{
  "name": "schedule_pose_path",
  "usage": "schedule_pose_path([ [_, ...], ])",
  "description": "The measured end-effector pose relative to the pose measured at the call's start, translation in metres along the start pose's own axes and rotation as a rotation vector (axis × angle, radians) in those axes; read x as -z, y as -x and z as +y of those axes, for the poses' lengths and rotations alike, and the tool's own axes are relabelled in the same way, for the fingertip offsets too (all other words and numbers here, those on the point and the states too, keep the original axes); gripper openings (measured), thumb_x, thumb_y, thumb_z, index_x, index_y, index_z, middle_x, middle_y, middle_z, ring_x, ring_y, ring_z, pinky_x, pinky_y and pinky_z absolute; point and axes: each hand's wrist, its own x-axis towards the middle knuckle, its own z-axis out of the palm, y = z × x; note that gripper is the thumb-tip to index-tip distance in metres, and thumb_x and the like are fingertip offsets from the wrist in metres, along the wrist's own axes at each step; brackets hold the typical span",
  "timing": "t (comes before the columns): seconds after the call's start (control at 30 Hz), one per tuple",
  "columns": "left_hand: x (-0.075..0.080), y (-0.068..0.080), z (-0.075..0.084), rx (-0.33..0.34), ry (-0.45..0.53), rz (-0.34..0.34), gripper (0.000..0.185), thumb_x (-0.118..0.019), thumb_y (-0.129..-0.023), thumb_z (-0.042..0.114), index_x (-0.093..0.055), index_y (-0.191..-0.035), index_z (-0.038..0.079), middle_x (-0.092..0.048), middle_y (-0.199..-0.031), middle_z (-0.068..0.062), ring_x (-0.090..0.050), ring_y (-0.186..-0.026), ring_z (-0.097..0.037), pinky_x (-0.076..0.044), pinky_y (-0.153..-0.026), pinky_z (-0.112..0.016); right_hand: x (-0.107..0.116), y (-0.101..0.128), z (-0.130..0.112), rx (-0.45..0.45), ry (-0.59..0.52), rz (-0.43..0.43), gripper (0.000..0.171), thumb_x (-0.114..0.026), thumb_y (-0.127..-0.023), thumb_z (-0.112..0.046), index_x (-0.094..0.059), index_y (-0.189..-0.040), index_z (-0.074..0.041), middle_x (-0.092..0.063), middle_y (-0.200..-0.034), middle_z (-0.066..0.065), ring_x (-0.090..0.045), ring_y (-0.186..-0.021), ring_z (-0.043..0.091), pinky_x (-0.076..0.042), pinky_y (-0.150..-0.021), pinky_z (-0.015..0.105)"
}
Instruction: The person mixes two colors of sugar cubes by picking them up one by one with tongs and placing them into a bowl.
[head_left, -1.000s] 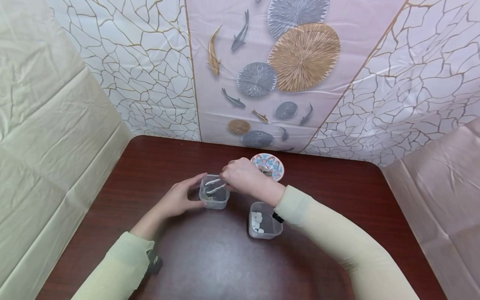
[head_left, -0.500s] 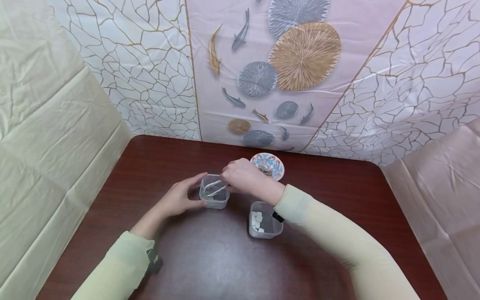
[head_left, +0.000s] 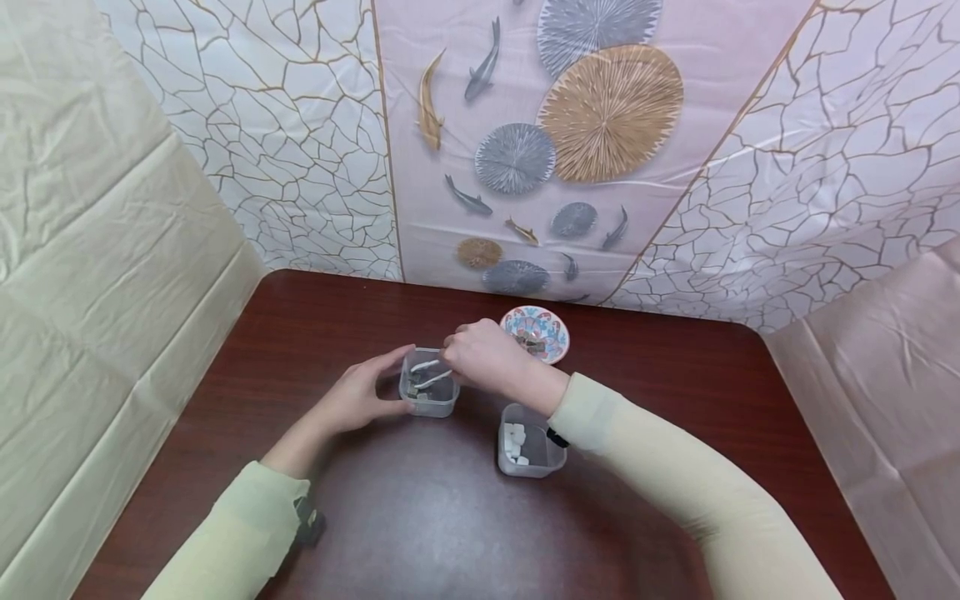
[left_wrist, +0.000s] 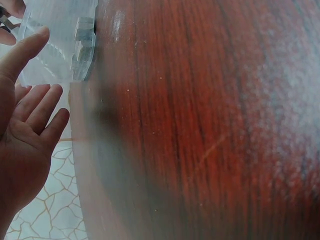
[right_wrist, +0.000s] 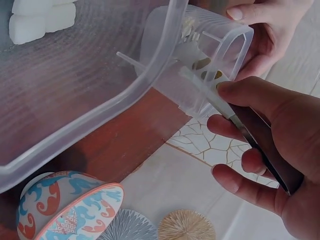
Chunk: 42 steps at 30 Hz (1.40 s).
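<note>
Nearest on the dark red tabletop (head_left: 420,517) stands one of two clear plastic tubs, the nearer tub (head_left: 529,451), just beside the person's right forearm; it holds a few white cubes (head_left: 513,441), three or four by the head view, though the exact count is hard to tell. A little farther and to the left sits the second tub (head_left: 428,392), with small grey pieces (left_wrist: 84,35) in its bottom; the left wrist view shows two of them stacked against the wall. The left hand (head_left: 358,395) cups this tub from the left, thumb and fingers laid nearly straight against its sides, so its grip is relaxed rather than clenched. The right hand (head_left: 486,358) hovers over the tub's far right edge, its grip pinched round one pair of tweezers (head_left: 429,374), thumb and forefinger pressing the two blades; the tips reach down into the second tub, and whether they have a piece between them cannot be told. Just beyond the right hand lies one small patterned dish (head_left: 536,332) in blue, red and white, with something small and dark lying in it. Behind the tabletop hangs a plastic sheet (head_left: 570,142) printed with fish and round fan shapes.
</note>
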Motion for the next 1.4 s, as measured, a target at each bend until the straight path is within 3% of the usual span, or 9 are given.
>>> schedule_pose_path([
  [0.37, 0.001, 0.000, 0.000, -0.001, -0.001, -0.002, 0.093, -0.094, -0.082, 0.019, -0.046, -0.161, 0.005, -0.061, -0.151, -0.018, -0.063, -0.136, -0.035, -0.044, -0.118, -0.057, 0.000, -0.001, 0.001, -0.022, -0.070, -0.016, 0.010, -0.083, -0.085, -0.026, -0.076, -0.081, -0.019, -0.074, -0.080, -0.003, -0.070, -0.068, 0.020, -0.057, -0.058, 0.039],
  [0.77, 0.000, 0.001, 0.000, -0.008, 0.007, 0.002, 0.093, -0.094, -0.083, 0.018, -0.046, -0.161, 0.004, -0.063, -0.149, -0.019, -0.064, -0.135, -0.035, -0.044, -0.118, -0.056, 0.004, -0.009, -0.002, -0.036, -0.115, -0.112, 0.012, -0.082, -0.091, -0.025, -0.078, -0.082, -0.018, -0.077, -0.084, -0.002, -0.069, -0.069, 0.019, -0.058, -0.059, 0.037],
  [1.07, 0.001, 0.001, 0.001, -0.008, -0.005, 0.003, 0.093, -0.094, -0.082, 0.019, -0.047, -0.160, 0.004, -0.061, -0.150, -0.021, -0.064, -0.133, -0.037, -0.045, -0.117, -0.057, 0.015, 0.006, 0.004, -0.029, -0.149, -0.025, 0.013, -0.083, -0.089, -0.024, -0.074, -0.081, -0.018, -0.073, -0.080, -0.003, -0.071, -0.071, 0.022, -0.057, -0.060, 0.041],
  [1.4, 0.000, 0.000, 0.002, 0.005, 0.001, -0.010, 0.093, -0.093, -0.083, 0.019, -0.045, -0.161, 0.005, -0.060, -0.152, -0.020, -0.063, -0.135, -0.037, -0.043, -0.118, -0.057, 0.035, 0.045, 0.024, -0.064, -0.229, 0.065, 0.014, -0.082, -0.089, -0.018, -0.069, -0.081, -0.018, -0.068, -0.077, -0.006, -0.071, -0.075, 0.019, -0.056, -0.068, 0.040],
])
